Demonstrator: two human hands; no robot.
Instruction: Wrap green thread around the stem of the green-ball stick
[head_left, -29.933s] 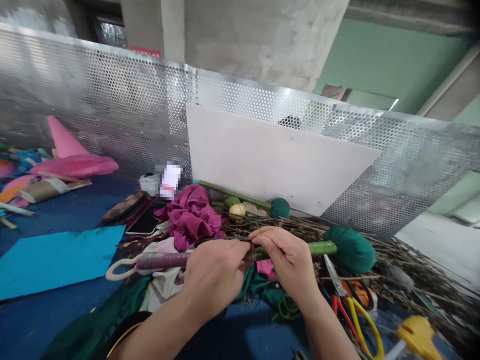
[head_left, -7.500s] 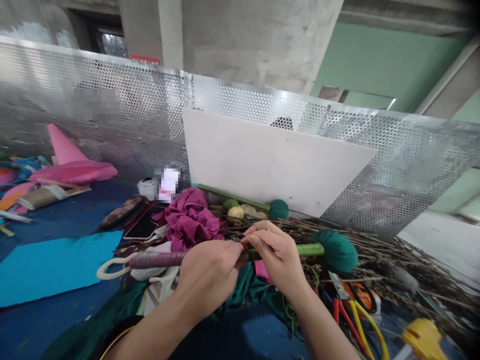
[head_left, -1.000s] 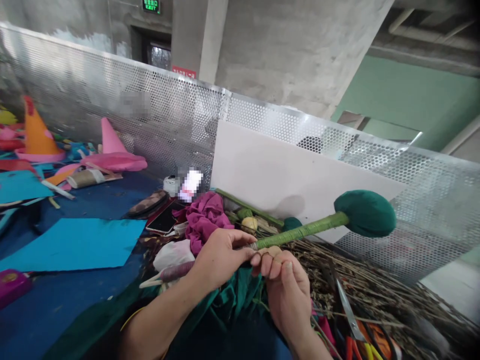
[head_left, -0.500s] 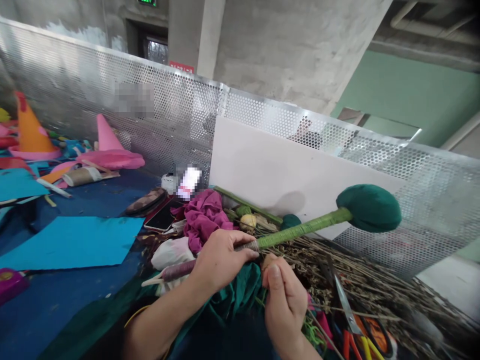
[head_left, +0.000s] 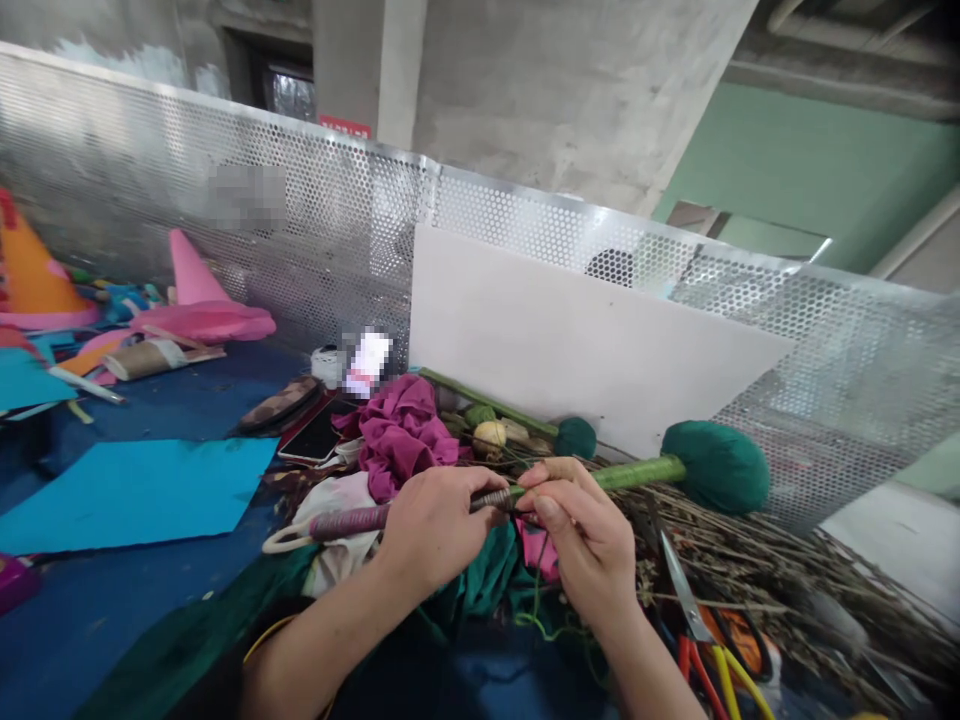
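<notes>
My left hand (head_left: 439, 520) is wrapped around a yarn-wound stick (head_left: 637, 473), thumb and forefinger closing on its brownish middle section. The stick's lower part is wound in purple and ends in a pale loop (head_left: 289, 537). Its upper part is wound in green, topped by a stuffed dark green cloth ball (head_left: 716, 467). Fingertips of my right hand (head_left: 581, 525) pinch yarn against the stick where the green winding begins; the fingers partly hide it. Loose green yarn (head_left: 538, 610) dangles below that hand. Dark green cloth (head_left: 484, 575) and a pink piece (head_left: 536, 550) lie underneath.
Scissors (head_left: 686, 590) and red and yellow handles (head_left: 724, 680) lie at right beside dried stalks (head_left: 750, 545). Magenta cloth (head_left: 405, 435), a phone (head_left: 311, 437) and a blue sheet (head_left: 142, 490) are left. A white board (head_left: 570, 340) leans on the perforated metal screen (head_left: 322, 210).
My right hand has risen from below the stick to its green winding. The stick has tilted flatter, its green ball lower and further left. The view has shifted slightly.
</notes>
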